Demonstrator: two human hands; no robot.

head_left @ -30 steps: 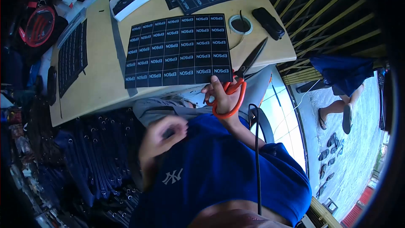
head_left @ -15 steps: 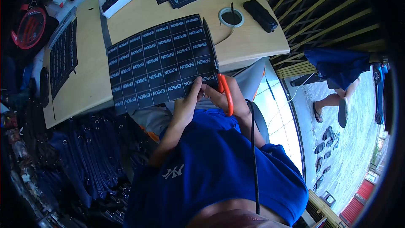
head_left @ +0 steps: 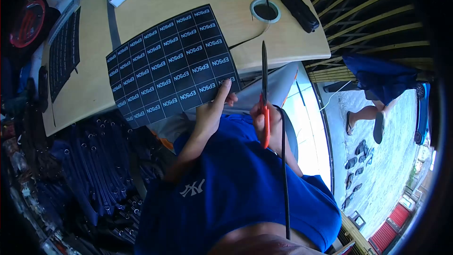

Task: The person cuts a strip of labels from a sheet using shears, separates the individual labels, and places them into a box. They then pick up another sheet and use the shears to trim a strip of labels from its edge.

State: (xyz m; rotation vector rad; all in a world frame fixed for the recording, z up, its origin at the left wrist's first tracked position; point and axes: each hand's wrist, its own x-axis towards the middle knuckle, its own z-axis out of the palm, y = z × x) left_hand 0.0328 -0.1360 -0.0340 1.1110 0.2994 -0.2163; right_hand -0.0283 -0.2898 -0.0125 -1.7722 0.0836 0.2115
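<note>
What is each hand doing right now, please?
Left hand: closed on the EPSON sheet, thumb on top.
Right hand: closed around the orange-handled scissors.

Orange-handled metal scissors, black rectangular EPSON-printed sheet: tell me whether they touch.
Apart. The head view shows a clear gap between the scissors in the right hand and the sheet.

Head-worn wide view, curved at the rim
Looks forward and steeply down past the blue shirt (head_left: 236, 179), near the left hand (head_left: 210, 113) and right hand (head_left: 265, 119), the table (head_left: 163, 4) farther off toward the top
</note>
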